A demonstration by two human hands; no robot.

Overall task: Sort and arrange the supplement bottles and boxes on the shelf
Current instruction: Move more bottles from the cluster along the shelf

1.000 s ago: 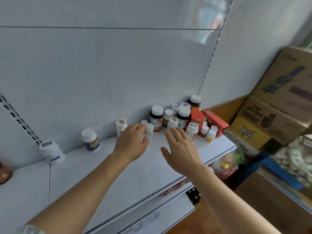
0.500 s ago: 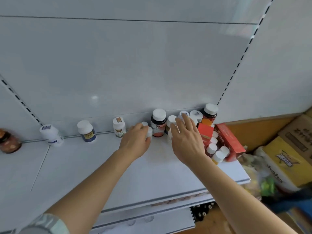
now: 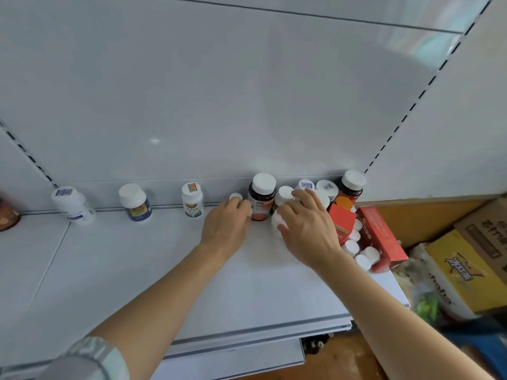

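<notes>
White metal shelf (image 3: 137, 270) w/ white back panel; cartons (image 3: 466, 259) stacked on floor at right.

Near to far:

1. My forearms, both reaching fwd from bottom edge, converging on the bottle cluster at rear right.
2. L hand (image 3: 223, 229): palm down, fingers curled at a small white vial (image 3: 236, 196) next to the dark bottle (image 3: 260, 198). Fingertips hidden behind knuckles, so can't tell if I'm actually pinching it or just touching.
3. R hand (image 3: 304, 229): palm down, fingers spread over the cluster. Thumb and fingers wrapped round a white bottle (image 3: 277, 223) at front, index reaching onto caps behind. Reads as a grip.
4. Red boxes (image 3: 378, 237) at right end, small white-cap vials (image 3: 362, 256) packed alongside, touching.
5. Back row, rear wall: dark bottle, several white-cap bottles tight together, amber bottle (image 3: 352, 187) at far right.
6. Three loners spaced along rear wall to left: green-label bottle (image 3: 192, 200), blue-label bottle (image 3: 134, 201), white bottle tilted at far left (image 3: 72, 204). Brown jar (image 3: 6, 215) at edge, mostly cut off.

Handling, my guess:
- Bottles: rigid plastic, light, smooth sides so slippery. Take round body below cap, not by cap alone.
- Tall narrow ones tip easily; cluster is tight, one nudge may topple neighbours.
- Vials: tiny, pinch w/ thumb + index.
- Boxes: thin card, dents if squeezed; hold by long sides.
</notes>
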